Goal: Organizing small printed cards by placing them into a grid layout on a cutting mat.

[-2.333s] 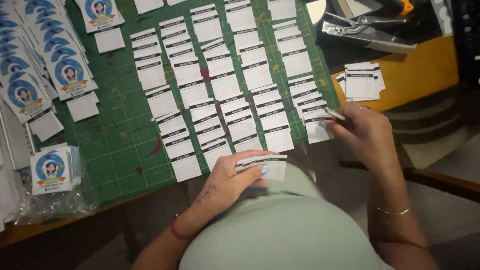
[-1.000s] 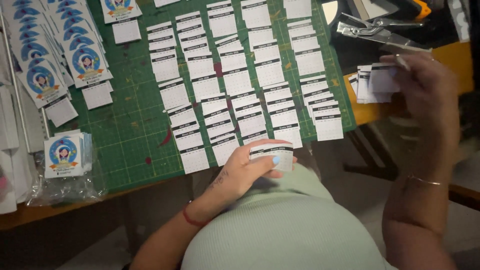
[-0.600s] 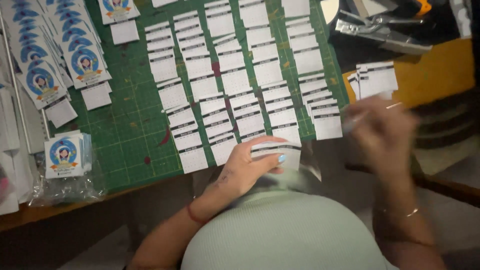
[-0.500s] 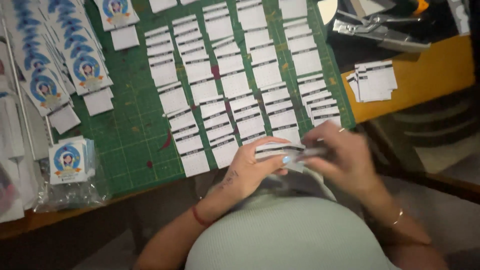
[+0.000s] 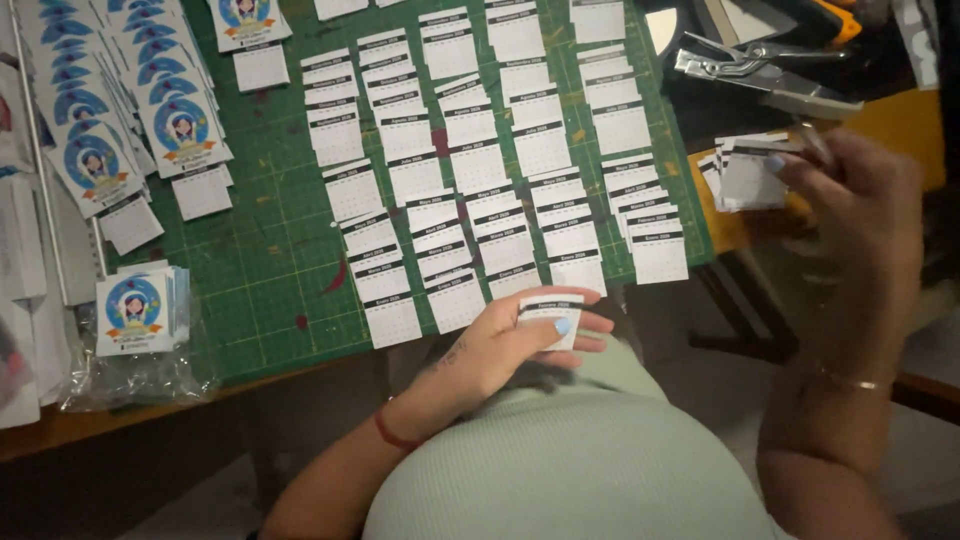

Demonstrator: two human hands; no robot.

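Observation:
My left hand [image 5: 500,350] holds a small stack of white cards with black headers [image 5: 552,308] just off the front edge of the green cutting mat [image 5: 280,270]. My right hand [image 5: 860,220] is raised at the right, its fingertips pinched on a thin, blurred card [image 5: 815,145]. It hovers right beside a loose pile of the same cards [image 5: 745,175] on an orange surface. Overlapping columns of these cards [image 5: 500,200] cover the mat.
Cards with a round blue picture [image 5: 100,150] lie fanned along the mat's left side, and a bagged stack of them [image 5: 135,310] sits at the front left. A metal hole punch [image 5: 770,75] lies at the top right. A wooden table edge [image 5: 150,415] runs below the mat.
My right hand went from the stack in my left hand out to the right, up to the pile on the orange surface. My left hand stayed in place.

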